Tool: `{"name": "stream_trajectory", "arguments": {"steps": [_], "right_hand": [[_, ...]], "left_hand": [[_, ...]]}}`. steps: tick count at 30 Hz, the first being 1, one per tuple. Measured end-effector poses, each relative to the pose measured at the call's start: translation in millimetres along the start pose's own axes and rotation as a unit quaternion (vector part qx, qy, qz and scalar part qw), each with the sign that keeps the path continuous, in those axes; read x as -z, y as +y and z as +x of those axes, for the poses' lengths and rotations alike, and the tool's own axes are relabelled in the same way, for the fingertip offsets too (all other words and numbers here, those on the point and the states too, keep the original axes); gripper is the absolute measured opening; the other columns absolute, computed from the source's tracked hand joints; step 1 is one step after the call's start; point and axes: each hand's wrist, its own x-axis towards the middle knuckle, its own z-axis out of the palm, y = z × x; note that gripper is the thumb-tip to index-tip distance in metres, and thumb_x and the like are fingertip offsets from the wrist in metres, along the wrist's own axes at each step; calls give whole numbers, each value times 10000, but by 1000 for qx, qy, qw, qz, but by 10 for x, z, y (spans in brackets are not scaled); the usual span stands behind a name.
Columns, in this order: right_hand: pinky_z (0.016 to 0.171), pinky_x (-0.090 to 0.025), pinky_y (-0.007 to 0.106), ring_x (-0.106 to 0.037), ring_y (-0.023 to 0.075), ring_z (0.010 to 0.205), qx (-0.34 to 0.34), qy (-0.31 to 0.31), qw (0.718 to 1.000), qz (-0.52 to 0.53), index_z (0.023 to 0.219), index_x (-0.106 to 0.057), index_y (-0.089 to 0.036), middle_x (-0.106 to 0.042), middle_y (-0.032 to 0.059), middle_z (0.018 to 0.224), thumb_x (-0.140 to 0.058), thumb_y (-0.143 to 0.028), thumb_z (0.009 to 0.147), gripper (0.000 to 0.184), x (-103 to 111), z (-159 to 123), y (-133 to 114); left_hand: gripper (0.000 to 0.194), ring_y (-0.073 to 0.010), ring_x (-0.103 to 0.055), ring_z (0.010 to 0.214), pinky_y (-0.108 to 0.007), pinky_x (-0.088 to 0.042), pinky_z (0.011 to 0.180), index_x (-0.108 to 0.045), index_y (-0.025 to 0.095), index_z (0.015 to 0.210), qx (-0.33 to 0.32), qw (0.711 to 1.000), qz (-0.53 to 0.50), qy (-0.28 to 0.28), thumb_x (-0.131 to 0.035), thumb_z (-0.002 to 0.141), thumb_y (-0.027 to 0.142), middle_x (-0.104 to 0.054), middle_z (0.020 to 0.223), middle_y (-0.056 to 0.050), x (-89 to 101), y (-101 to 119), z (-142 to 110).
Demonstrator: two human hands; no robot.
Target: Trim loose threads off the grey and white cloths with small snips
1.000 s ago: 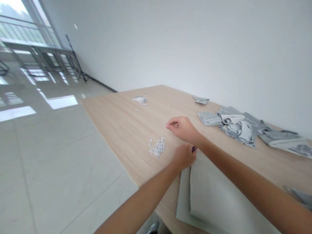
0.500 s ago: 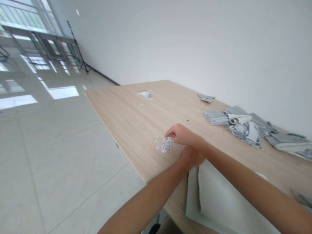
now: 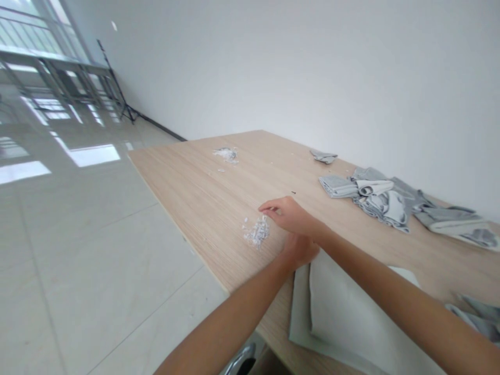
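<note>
My right hand (image 3: 287, 213) hovers just above the near edge of a small pile of white scraps (image 3: 258, 232). Its thumb and fingers come together in a pinch; what is between them is too small to name. Below and behind its wrist, my left hand (image 3: 300, 251) is closed, with its fingers mostly hidden. It rests at the top corner of a large folded light grey cloth (image 3: 351, 312), which lies over the near part of the table under my right forearm. I cannot make out what the left hand grips.
On the wooden table (image 3: 187, 182) lie a farther pile of white scraps (image 3: 227, 154) and a tiny dark bit (image 3: 293, 192). Several folded grey cloths (image 3: 375, 195) lie along the wall side, with another grey cloth piece (image 3: 323, 156) beyond. The table's left edge drops to a tiled floor.
My right hand has come down and nearer to the scraps. A purple thing seen in my left hand earlier is hidden now. The tiny dark bit has come into sight on the table.
</note>
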Motion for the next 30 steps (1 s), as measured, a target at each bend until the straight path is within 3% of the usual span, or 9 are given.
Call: {"name": "stream_trajectory", "arguments": {"steps": [4, 7, 9, 11, 13, 18, 21, 27, 30], "right_hand": [[934, -521, 328, -698, 176, 991, -39, 213, 976, 11, 1052, -736, -205, -750, 63, 1089, -560, -195, 869, 254, 434, -480, 106], [875, -552, 365, -711, 189, 887, -114, 389, 914, 19, 1035, -720, -173, -757, 89, 1000, -561, -267, 869, 247, 619, -994, 374], [841, -556, 382, -709, 203, 837, -179, 431, 884, 12, 1026, -717, -152, -758, 104, 948, -570, -306, 862, 269, 599, -1287, 587], [800, -554, 377, -704, 215, 801, -243, 375, 895, 13, 996, -728, -131, -757, 119, 911, -602, -328, 841, 281, 476, -1472, 768], [752, -546, 357, -694, 214, 760, -283, 259, 923, 35, 978, -739, -113, -755, 123, 878, -659, -347, 806, 301, 308, -1533, 888], [795, -510, 333, -665, 205, 854, -257, 83, 961, 66, 1043, -733, -151, -733, 91, 964, -822, -437, 662, 485, 46, -1418, 947], [884, -480, 354, -649, 229, 978, -231, 41, 970, 63, 1003, -739, -198, -720, 75, 1034, -860, -434, 610, 474, 11, -1390, 911], [922, -457, 400, -641, 274, 1019, -288, 48, 955, 44, 966, -733, -200, -707, 106, 1049, -858, -413, 608, 436, -71, -1422, 898], [913, -459, 390, -640, 258, 992, -269, 58, 959, 66, 924, -721, -195, -706, 92, 1030, -856, -340, 608, 373, -111, -1405, 929]], "left_hand": [[230, -293, -655, 993, -411, -461, 932, -730, 173, 991, 19, 1000, -16, 14, -562, 855, 252, -739, 986, -133, 46, 20, 63], [269, -227, -668, 870, -338, -487, 831, -738, 198, 1003, 34, 997, -60, 46, -505, 892, 274, -746, 905, -73, 121, -4, 160], [331, -210, -660, 882, -315, -484, 809, -723, 182, 1074, 47, 991, -92, 82, -453, 920, 297, -741, 943, -68, 170, -31, 219], [381, -209, -652, 894, -310, -481, 796, -709, 144, 1114, 60, 985, -118, 111, -420, 932, 313, -733, 941, -80, 202, -54, 253], [408, -205, -646, 837, -303, -480, 754, -700, 117, 1133, 68, 980, -137, 125, -419, 925, 328, -722, 859, -74, 218, -69, 261], [431, -173, -576, 637, -270, -443, 633, -716, 103, 1102, 75, 974, -170, 130, -520, 853, 395, -629, 629, -8, 231, -102, 252], [449, -146, -509, 565, -251, -399, 580, -720, 101, 1097, 77, 971, -185, 132, -550, 820, 410, -556, 570, 27, 231, -135, 266], [439, -113, -395, 499, -234, -322, 520, -728, 116, 1090, 87, 967, -204, 124, -578, 784, 393, -452, 531, 65, 216, -166, 306], [442, -102, -352, 480, -230, -294, 498, -718, 123, 1114, 95, 964, -217, 117, -566, 783, 373, -405, 521, 75, 223, -144, 318]]}}
